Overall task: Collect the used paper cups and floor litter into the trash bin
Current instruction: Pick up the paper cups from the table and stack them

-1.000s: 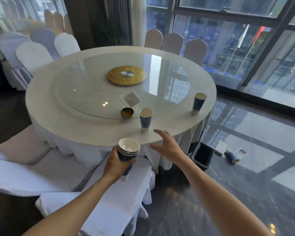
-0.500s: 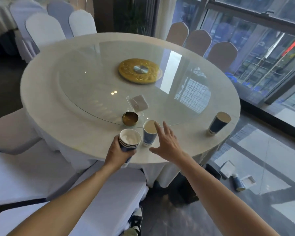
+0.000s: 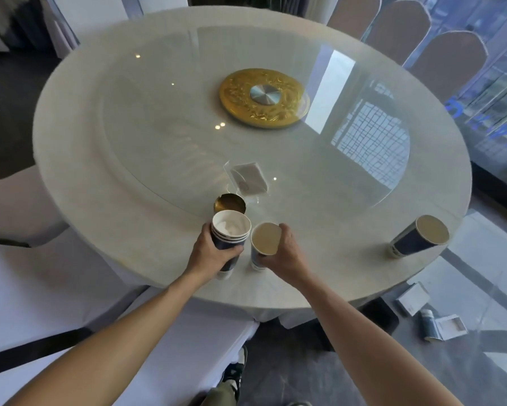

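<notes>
My left hand (image 3: 212, 253) is shut on a stack of nested blue paper cups (image 3: 231, 230), held just above the near edge of the round table (image 3: 105, 200). My right hand (image 3: 284, 253) wraps around a single blue paper cup (image 3: 265, 238) that stands on the table right beside the stack. Another blue cup (image 3: 419, 237) stands alone at the table's right edge. On the floor at the lower right lie a fallen blue cup (image 3: 429, 325) and two pieces of white litter (image 3: 413, 297) (image 3: 452, 326). A dark trash bin (image 3: 385, 315) shows partly under the table's edge.
A small gold dish (image 3: 230, 202) and a clear card stand (image 3: 247, 178) sit just beyond the cups on the glass turntable (image 3: 305, 177). A gold centre plate (image 3: 264, 98) marks its middle. White-covered chairs (image 3: 56, 288) press in at the left and below me; more chairs line the far side.
I have stepped closer to the table. My right hand moved forward from open air and closed around the single cup. My left hand carried the stack up beside it.
</notes>
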